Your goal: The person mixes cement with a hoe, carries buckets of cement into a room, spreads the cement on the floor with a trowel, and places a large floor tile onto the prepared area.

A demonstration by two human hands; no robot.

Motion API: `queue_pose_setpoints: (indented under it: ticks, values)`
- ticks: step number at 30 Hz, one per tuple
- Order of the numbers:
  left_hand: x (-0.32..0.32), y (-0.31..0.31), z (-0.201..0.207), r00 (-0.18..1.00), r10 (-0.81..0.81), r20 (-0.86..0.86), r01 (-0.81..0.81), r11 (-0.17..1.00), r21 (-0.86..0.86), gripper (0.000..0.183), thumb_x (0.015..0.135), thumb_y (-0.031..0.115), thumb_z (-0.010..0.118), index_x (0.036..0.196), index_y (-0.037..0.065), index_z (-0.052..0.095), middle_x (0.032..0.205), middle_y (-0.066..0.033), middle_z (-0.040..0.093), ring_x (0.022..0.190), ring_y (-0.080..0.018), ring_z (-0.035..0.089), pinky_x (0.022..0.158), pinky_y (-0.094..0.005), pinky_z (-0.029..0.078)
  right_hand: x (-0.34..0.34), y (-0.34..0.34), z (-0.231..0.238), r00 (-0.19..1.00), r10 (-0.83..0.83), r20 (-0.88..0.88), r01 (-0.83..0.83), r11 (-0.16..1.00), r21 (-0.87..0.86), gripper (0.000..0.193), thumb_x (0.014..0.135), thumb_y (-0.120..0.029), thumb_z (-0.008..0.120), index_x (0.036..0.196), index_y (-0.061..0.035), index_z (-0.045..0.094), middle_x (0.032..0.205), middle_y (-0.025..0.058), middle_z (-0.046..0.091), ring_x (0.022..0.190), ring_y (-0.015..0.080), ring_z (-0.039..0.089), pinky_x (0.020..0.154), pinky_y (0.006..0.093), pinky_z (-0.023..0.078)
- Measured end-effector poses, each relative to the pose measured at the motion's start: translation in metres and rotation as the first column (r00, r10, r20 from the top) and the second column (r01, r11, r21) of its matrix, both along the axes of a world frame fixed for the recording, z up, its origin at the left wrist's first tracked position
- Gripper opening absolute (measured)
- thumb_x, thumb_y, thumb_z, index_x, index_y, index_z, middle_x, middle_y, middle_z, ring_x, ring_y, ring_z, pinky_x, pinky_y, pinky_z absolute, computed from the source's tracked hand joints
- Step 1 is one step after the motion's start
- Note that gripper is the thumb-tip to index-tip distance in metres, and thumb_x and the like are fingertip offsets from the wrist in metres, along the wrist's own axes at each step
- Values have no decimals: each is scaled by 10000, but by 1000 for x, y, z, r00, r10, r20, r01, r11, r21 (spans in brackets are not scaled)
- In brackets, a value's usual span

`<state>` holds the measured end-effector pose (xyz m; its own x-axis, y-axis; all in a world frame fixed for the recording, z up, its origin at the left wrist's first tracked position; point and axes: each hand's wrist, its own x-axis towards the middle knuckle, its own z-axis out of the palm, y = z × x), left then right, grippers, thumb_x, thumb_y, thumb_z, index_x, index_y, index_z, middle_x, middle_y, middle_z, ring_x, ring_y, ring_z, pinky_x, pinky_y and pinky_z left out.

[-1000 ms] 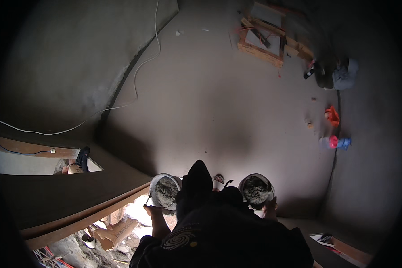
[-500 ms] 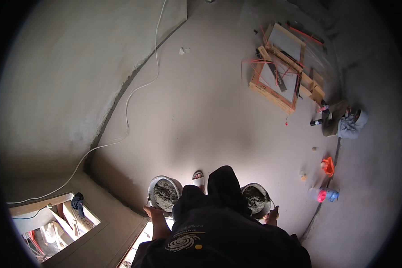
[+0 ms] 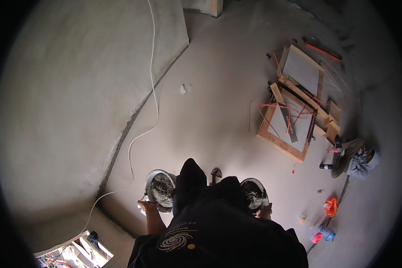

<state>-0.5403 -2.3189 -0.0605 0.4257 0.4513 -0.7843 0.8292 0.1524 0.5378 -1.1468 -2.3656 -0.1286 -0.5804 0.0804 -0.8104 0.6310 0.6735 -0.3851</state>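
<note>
A bucket of wet grey mortar hangs at my left side, a thin wire handle rising from its rim. My left hand is closed at the near side of this bucket, gripping the handle. On my right side hangs a second bucket with similar mortar in it. My right hand is closed by its rim; my dark clothing partly hides the grip and handle. Between the buckets, one of my feet in a sandal shows on the floor.
A white cable trails along the left wall. Boxed tiles with loose red straps lie ahead right. Beyond them a person sits by the right wall. An orange bag and a blue jug lie nearer. White scraps sit ahead.
I have moved forward with both buckets; the tiles, the seated person and the wall opening now appear lower in view. My other leg is now forward.
</note>
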Motion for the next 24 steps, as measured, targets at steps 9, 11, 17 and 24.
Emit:
queue_pose_setpoints:
  ticks: [9,11,17,24]
  values:
    - [37,-360,-28,997,-38,-69,38,999,-11,385,801,516,471,704,162,356,628,23,316,599,-154,317,563,-322,312,45,-328,-10,986,73,-151,-83,995,-63,616,879,-726,382,581,-191,316,426,-7,291,341,162,298,356,312,280]
    - [38,-430,-32,997,-53,-59,54,999,6,448,799,535,491,885,96,490,767,-65,443,632,-200,412,520,-353,348,43,-397,10,988,101,-118,-114,987,-115,621,878,-732,383,582,-190,323,444,-11,309,366,154,315,373,307,296]
    - [57,-616,-27,991,-133,-19,132,991,-32,514,841,587,467,822,75,489,687,-54,453,567,-202,413,487,-354,326,46,-583,63,981,155,-115,-153,988,30,650,843,-764,411,642,-146,424,491,2,367,385,158,375,368,314,307]
    - [64,-863,-54,986,-161,43,164,983,-77,431,809,522,507,850,95,469,740,-35,428,646,-203,420,569,-374,361,59,-829,38,991,109,-77,-109,994,6,673,835,-774,414,626,-135,454,480,1,340,388,162,355,381,314,307]
